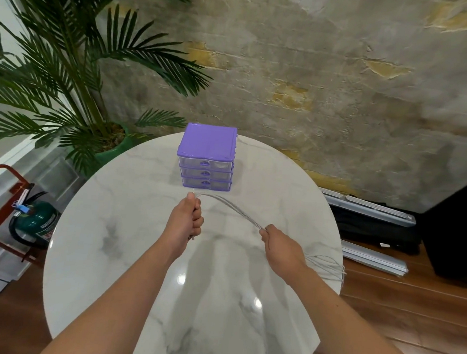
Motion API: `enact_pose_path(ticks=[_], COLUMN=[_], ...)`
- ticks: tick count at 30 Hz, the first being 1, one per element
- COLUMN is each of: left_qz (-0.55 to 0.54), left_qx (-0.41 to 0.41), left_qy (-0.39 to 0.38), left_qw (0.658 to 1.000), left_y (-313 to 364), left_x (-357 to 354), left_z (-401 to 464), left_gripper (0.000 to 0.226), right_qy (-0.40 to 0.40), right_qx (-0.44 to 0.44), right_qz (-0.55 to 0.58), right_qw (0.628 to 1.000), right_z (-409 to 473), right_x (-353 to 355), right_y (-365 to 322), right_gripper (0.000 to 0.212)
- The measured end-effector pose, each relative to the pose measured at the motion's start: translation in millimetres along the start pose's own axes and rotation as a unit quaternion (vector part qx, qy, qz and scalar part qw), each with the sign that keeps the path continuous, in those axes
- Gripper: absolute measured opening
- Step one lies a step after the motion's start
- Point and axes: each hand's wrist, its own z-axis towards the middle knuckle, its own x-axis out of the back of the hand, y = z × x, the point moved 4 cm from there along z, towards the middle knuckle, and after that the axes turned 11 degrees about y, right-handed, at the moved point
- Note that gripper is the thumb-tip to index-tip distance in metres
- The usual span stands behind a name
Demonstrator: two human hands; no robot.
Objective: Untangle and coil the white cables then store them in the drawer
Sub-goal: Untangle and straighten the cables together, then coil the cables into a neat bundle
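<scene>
In the head view, a bundle of thin white cables [233, 207] is held stretched between two hands above a round bench [129, 225] of glossy, grey-veined white marble. The left hand [186, 219] is closed in a fist round one end of the bundle, with a short tail and what seems to be a small plug showing just below the fist. The right hand [280, 245] is closed round the strands further along; beyond and to the right of that hand the loose remainder fans out in slack loops past the bench edge.

The cables are judged light, limp and smooth, so they can be expected to slip and spring apart unless pinched firmly; hold is best taken near the gathered end, with the free length drawn through the other hand. The strands are fine enough that separate cables cannot be counted.

Just beyond the left hand a small purple drawer unit [207, 143] is stood on the bench, made of hard moulded plastic with three clear drawers, all closed. The coil is therefore judged not yet formed, and a drawer has yet to be opened.
</scene>
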Motion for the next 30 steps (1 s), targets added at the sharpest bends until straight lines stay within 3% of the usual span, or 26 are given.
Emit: enact_pose_path(ticks=[4,9,12,16,18,20,23,26,30], left_qz=[0.083,0.162,0.208,0.233,0.221,0.215,0.185,0.144,0.197], left_qx=[-0.061,-0.134,-0.185,-0.216,-0.222,-0.226,-0.204,-0.144,-0.116], left_qy=[0.035,0.024,-0.011,-0.034,-0.019,0.008,0.063,0.101,0.07], left_qw=[0.994,0.977,0.96,0.948,0.949,0.95,0.959,0.974,0.971], left_y=[8.0,10.9,10.4,4.7,4.0,7.4,14.2,11.4,3.9], left_x=[-4.6,-12.2,-18.6,-20.7,-18.7,-16.0,-5.4,10.9,15.1], left_z=[-2.4,-5.3,-11.8,-20.8,-22.6,-19.8,-9.6,1.0,4.2], left_gripper=[0.035,0.038,0.039,0.038,0.038,0.04,0.041,0.038,0.039], right_qy=[-0.049,-0.22,-0.326,-0.402,-0.401,-0.372,-0.27,-0.176,-0.08], right_qx=[0.028,0.029,0.011,-0.067,-0.069,-0.05,0.004,0.039,0.072], right_qz=[-0.069,-0.065,0.048,0.282,0.324,0.338,0.303,0.259,0.162], right_qw=[0.996,0.973,0.944,0.869,0.854,0.863,0.914,0.949,0.981], right_z=[3.0,5.2,2.8,6.4,10.2,10.0,4.3,-5.2,-9.2], right_x=[2.0,14.9,26.5,47.4,52.4,55.9,57.2,48.9,48.1], right_y=[-22.3,-65.8,-89.7,-106.4,-108.7,-111.4,-109.7,-100.9,-100.4], right_gripper=[0.04,0.036,0.033,0.035,0.039,0.044,0.046,0.035,0.03])
